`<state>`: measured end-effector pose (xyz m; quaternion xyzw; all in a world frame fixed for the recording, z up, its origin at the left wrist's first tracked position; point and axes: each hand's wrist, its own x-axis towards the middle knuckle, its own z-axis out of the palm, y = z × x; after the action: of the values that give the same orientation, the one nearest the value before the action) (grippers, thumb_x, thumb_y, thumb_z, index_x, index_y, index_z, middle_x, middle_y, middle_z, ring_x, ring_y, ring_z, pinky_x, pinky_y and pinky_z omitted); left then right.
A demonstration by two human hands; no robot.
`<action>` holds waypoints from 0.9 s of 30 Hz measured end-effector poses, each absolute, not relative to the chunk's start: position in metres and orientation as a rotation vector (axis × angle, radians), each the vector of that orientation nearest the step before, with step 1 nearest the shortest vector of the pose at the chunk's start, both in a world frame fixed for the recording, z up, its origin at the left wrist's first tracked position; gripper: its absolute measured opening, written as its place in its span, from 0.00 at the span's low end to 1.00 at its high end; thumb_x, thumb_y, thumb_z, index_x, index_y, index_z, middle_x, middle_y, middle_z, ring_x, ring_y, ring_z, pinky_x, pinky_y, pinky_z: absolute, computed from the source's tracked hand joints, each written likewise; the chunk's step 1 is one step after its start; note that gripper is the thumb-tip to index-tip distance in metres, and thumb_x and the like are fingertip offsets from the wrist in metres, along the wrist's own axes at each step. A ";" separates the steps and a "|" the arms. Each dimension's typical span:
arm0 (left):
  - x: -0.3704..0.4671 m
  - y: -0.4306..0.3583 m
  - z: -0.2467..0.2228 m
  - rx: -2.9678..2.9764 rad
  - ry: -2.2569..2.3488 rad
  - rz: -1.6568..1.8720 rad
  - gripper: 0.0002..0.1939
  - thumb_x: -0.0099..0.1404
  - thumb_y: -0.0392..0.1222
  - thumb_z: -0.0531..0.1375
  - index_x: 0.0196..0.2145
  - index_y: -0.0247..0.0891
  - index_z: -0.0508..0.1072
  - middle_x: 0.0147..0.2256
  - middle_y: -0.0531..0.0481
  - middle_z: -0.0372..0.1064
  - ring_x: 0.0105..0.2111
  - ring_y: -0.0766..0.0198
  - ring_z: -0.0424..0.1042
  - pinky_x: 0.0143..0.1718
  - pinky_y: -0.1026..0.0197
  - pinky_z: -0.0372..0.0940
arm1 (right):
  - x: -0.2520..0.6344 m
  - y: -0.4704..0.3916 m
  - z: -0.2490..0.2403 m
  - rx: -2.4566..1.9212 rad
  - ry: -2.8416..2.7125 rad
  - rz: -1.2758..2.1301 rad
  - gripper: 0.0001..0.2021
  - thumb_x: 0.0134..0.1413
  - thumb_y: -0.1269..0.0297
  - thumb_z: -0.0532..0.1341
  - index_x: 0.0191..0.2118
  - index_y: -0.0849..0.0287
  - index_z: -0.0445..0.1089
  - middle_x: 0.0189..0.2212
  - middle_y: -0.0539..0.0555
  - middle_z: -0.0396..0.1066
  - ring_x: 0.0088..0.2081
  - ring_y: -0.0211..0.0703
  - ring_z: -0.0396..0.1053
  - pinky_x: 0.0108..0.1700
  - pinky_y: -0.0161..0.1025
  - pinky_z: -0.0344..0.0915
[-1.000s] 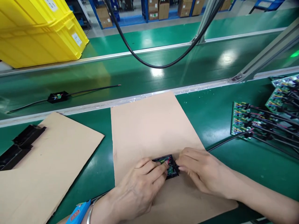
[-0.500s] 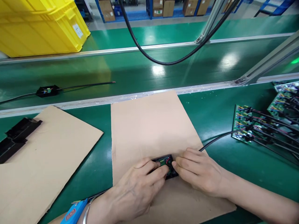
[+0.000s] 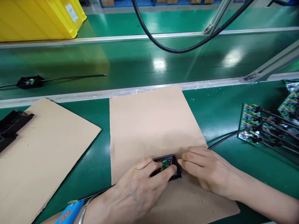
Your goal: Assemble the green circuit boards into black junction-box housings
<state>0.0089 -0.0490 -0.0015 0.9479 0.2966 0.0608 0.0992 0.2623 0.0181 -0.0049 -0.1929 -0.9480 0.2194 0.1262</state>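
A small black plastic case (image 3: pixel 178 176) with a green circuit board (image 3: pixel 167 162) and red and yellow wires inside lies on a cardboard sheet (image 3: pixel 144 124). Over its left part, my left hand (image 3: pixel 144 183) grips it, with fingertips pressing onto the board. At the case's right end, my right hand (image 3: pixel 205 168) has its fingers pinched together on a black cable (image 3: pixel 221 141), whose visible length runs out behind the knuckles to the right. Another dark cable passes under my left wrist. The pinch point itself is hidden by my fingers.
Green boards with black cables (image 3: pixel 251 124) lie to the right. Black cases (image 3: pixel 14 123) rest on a second cardboard sheet (image 3: pixel 53 140) at left. A blue-handled tool (image 3: pixel 70 213) is by my left wrist. Behind stand a wired case (image 3: pixel 30 81), a yellow crate (image 3: pixel 42 21) and a hanging cable (image 3: pixel 168 49).
The view has tilted down and shifted slightly. My left index finger has moved rightward over the board; my right fingers sit slightly farther from the case, showing more of its right end.
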 end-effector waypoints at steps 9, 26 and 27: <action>0.017 -0.047 0.008 2.715 0.952 0.209 0.15 0.68 0.40 0.52 0.48 0.33 0.72 0.56 0.46 0.67 0.47 0.57 0.65 0.55 0.54 0.56 | 0.250 0.009 -0.001 -0.590 -2.946 0.260 0.15 0.66 0.72 0.46 0.29 0.58 0.65 0.27 0.53 0.64 0.30 0.46 0.58 0.32 0.45 0.52; 0.017 -0.054 0.005 2.809 0.970 0.107 0.20 0.68 0.40 0.51 0.54 0.28 0.68 0.60 0.40 0.60 0.47 0.54 0.66 0.54 0.52 0.59 | 0.263 0.005 -0.024 -0.485 -2.700 0.036 0.11 0.62 0.76 0.52 0.43 0.68 0.71 0.33 0.59 0.71 0.34 0.45 0.65 0.37 0.43 0.64; 0.017 -0.054 0.004 2.807 0.965 0.096 0.20 0.68 0.40 0.51 0.54 0.28 0.68 0.61 0.40 0.59 0.48 0.54 0.65 0.55 0.52 0.58 | 0.264 0.006 -0.024 -0.472 -2.686 0.042 0.11 0.62 0.76 0.53 0.43 0.68 0.71 0.33 0.59 0.72 0.35 0.45 0.65 0.37 0.43 0.65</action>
<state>0.0169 -0.0538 0.0044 0.9417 0.3237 0.0322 0.0858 0.2644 0.0060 -0.0243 -0.1693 -0.9638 0.0150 0.2054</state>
